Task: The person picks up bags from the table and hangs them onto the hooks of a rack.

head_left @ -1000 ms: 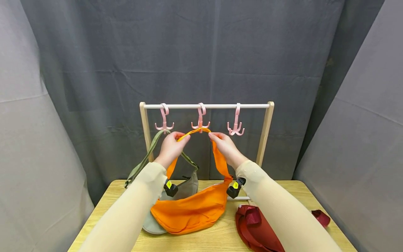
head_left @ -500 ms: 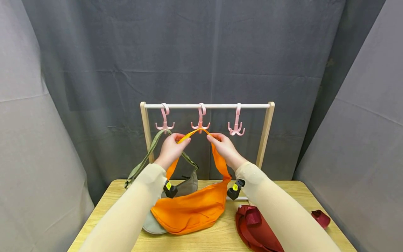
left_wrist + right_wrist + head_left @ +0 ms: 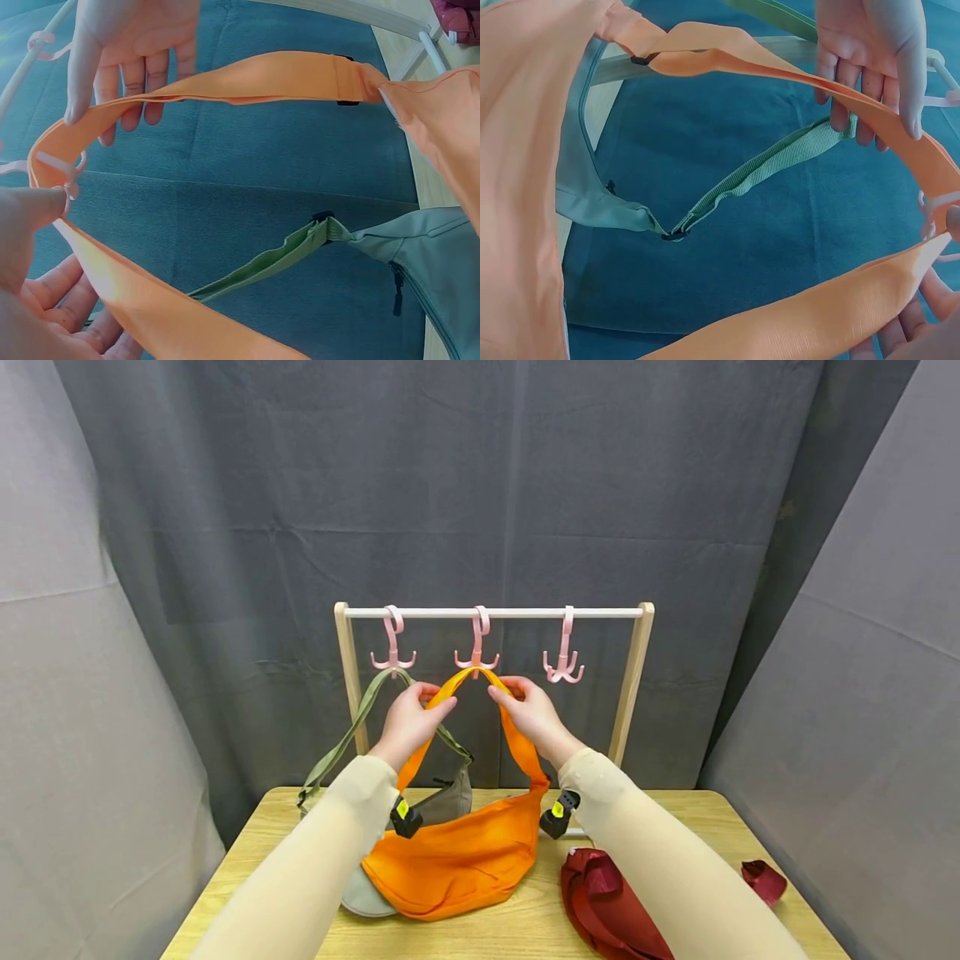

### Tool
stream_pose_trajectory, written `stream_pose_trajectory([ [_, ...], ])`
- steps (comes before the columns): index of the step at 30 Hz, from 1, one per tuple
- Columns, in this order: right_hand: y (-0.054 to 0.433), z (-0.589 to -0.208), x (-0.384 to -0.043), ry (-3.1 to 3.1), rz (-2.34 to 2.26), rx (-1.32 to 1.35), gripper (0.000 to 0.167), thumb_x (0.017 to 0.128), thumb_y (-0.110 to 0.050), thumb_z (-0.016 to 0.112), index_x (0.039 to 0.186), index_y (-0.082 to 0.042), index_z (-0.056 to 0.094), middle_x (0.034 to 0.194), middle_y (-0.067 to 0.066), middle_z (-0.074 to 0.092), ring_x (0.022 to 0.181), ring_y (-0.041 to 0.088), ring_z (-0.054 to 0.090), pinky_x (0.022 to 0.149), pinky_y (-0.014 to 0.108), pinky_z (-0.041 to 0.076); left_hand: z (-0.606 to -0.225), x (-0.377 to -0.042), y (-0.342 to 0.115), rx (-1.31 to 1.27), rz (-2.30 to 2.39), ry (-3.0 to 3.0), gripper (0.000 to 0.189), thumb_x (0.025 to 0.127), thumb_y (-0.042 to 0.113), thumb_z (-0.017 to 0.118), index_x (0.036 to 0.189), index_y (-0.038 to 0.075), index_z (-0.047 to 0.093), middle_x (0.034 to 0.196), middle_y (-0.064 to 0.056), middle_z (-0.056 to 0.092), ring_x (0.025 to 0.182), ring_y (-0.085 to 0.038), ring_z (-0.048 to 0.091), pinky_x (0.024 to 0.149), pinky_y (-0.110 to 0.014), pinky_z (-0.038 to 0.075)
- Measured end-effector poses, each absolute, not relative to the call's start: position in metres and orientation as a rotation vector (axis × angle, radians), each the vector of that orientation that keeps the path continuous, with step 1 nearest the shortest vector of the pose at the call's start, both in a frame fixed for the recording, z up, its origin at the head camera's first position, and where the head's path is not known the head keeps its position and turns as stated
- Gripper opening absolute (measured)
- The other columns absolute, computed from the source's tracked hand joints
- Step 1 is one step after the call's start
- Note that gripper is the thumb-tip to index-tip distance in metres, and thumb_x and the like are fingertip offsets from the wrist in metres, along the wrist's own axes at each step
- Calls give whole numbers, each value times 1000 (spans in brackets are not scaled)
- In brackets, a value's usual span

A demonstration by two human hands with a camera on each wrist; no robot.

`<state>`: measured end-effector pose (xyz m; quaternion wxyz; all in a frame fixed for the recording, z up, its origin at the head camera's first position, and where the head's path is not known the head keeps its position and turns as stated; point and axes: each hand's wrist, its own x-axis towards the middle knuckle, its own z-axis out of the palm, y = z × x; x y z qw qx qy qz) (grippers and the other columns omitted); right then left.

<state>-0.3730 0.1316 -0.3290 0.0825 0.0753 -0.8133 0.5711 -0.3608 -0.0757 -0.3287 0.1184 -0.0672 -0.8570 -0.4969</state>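
Note:
An orange crossbody bag point(image 3: 468, 864) hangs low over the table, its wide strap point(image 3: 521, 752) arching up to the pink middle hook point(image 3: 477, 647). In the left wrist view, a pale hook prong point(image 3: 54, 163) pokes inside the strap's loop. My left hand point(image 3: 408, 718) holds the strap's left side between thumb and fingers, just below the hook. On the other side, my right hand point(image 3: 536, 714) holds the strap the same way, its fingers fairly straight behind the band and its thumb in front.
A grey-green bag point(image 3: 450, 802) hangs by its green strap point(image 3: 324, 767) from the left hook point(image 3: 392, 643). The right hook point(image 3: 564, 652) shares the rack's white bar point(image 3: 517, 612). A dark red bag point(image 3: 622, 910) lies on the wooden table point(image 3: 682, 818).
Both hands have slid slightly down the strap and a little closer together. The strap's top now makes a steeper arch at the middle hook. The bag's body stays nearly where it was.

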Motion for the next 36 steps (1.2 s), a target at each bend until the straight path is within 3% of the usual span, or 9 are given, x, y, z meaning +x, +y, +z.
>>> stream_pose_trajectory([
  [14, 130, -335, -372, -2433, 1687, 242, 53, 102, -31, 67, 145, -4, 50, 134, 20, 60, 117, 35, 62, 106, 45, 53, -340, -358, -75, -230, -1446, -2462, 43, 95, 27, 74, 128, 3, 60, 123, -18, 65, 104, -33, 64, 97, -43, 57],
  [26, 135, -345, -373, -2423, 1704, 249, 59, 101, -29, 68, 150, -5, 46, 145, 19, 56, 130, 35, 58, 112, 46, 48, -344, -354, -78, -249, -1374, -2488, 48, 96, 25, 74, 135, 3, 56, 130, -18, 61, 110, -34, 62, 101, -46, 55],
  [36, 138, -349, -369, -2426, 1583, 238, 57, 99, -29, 70, 147, -6, 49, 143, 18, 57, 135, 36, 52, 115, 48, 44, -347, -344, -83, -244, -1371, -2487, 52, 96, 25, 73, 140, 5, 53, 139, -17, 54, 117, -34, 59, 107, -47, 51],
])
